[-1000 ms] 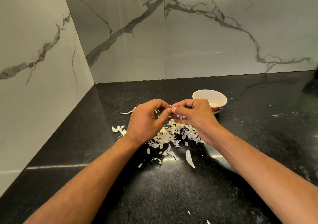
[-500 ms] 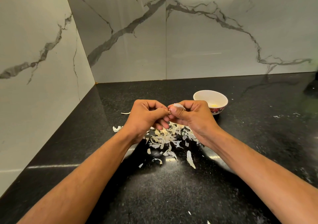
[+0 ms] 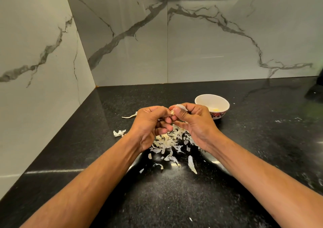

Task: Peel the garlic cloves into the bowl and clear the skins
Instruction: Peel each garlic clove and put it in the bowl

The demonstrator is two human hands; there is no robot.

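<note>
A loose skin scrap (image 3: 119,133) lay at the far left on the black countertop (image 3: 174,201). Beside it, the left hand (image 3: 150,124) hovered with fingers curled, pinching a garlic clove (image 3: 172,112) together with the right hand (image 3: 194,122), whose thumb and curled fingers gripped a flap of papery skin on top. A pile of skins (image 3: 169,143) lay beneath both hands. Just right and behind stood a small white bowl (image 3: 212,105) holding something yellowish.
</note>
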